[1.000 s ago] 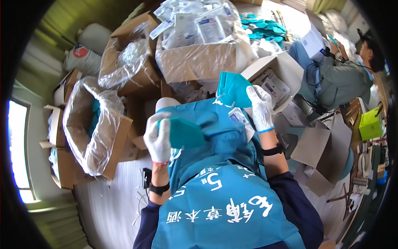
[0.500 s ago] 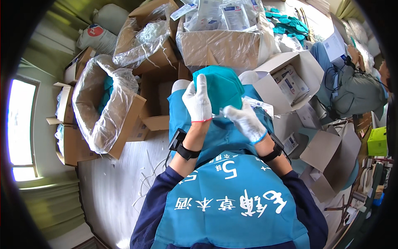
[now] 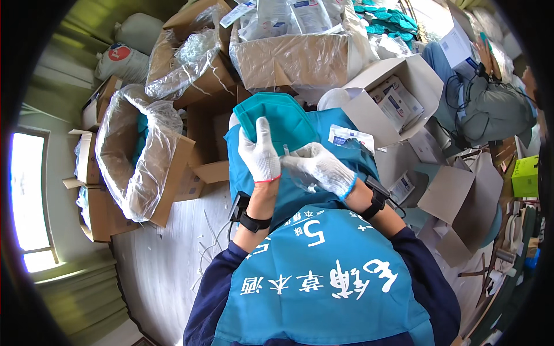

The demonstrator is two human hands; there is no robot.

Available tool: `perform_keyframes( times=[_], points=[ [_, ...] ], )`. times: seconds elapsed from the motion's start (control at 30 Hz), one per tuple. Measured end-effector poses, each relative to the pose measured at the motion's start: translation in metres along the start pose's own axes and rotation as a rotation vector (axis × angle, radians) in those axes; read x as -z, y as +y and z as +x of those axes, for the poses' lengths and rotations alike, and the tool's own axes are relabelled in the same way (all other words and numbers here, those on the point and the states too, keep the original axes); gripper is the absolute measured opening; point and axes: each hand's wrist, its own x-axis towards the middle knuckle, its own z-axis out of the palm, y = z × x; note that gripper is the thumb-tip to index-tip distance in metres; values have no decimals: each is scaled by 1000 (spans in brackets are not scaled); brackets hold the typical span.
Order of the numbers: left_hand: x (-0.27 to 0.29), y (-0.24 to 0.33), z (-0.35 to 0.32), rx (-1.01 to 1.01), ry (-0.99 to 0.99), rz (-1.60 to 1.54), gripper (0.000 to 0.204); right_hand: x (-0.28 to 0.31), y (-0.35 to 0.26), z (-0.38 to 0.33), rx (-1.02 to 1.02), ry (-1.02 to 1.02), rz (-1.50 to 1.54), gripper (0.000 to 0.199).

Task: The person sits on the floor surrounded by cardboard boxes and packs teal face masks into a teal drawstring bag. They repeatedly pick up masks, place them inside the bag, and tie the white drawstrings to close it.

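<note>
My left hand [image 3: 259,151], in a white knit glove, is closed on the lower left edge of a teal, many-sided, cupped pad [image 3: 280,118]. Its thumb lies over the pad's inner face. At the pad's lower edge my right hand [image 3: 317,165], gloved too, pinches a thin, clear, film-like strip [image 3: 300,183]. Part of that strip is hidden by the fingers. A white and blue printed packet [image 3: 351,137] lies on my teal apron [image 3: 323,259], over my lap, right of the pad.
An open carton [image 3: 398,104] holding packets stands at my right knee. Ahead is a plastic-lined carton [image 3: 294,60] heaped with packets. To the left, a lined carton [image 3: 130,161] contains teal pieces. More teal pads [image 3: 386,23] lie far right, near another person [image 3: 490,109].
The pad has shifted left and turned, showing its hollow side. My right hand has moved left and in to the pad's lower edge. The packet on my lap shows more fully.
</note>
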Motion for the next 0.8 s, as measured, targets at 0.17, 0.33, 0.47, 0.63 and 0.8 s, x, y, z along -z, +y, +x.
perform_keyframes(
  times=[0.17, 0.33, 0.47, 0.63, 0.8],
  points=[
    [6, -4, 5, -9, 118, -34, 22, 5, 15, 8, 260, 94, -113, 22],
    [-2, 0, 0, 80, 101, -65, 17, 9, 8, 5, 45, -327, 692, 29],
    [-4, -32, -22, 95, -57, 134, 14, 10, -28, 34, -53, 63, 948, 29],
    [-7, -10, -33, -67, -176, 257, 18, 38, -38, 105, 298, 91, 851, 36],
    [14, 1, -25, -334, -110, 237, 24, 16, -78, 126, 228, 342, 646, 32]
  ],
)
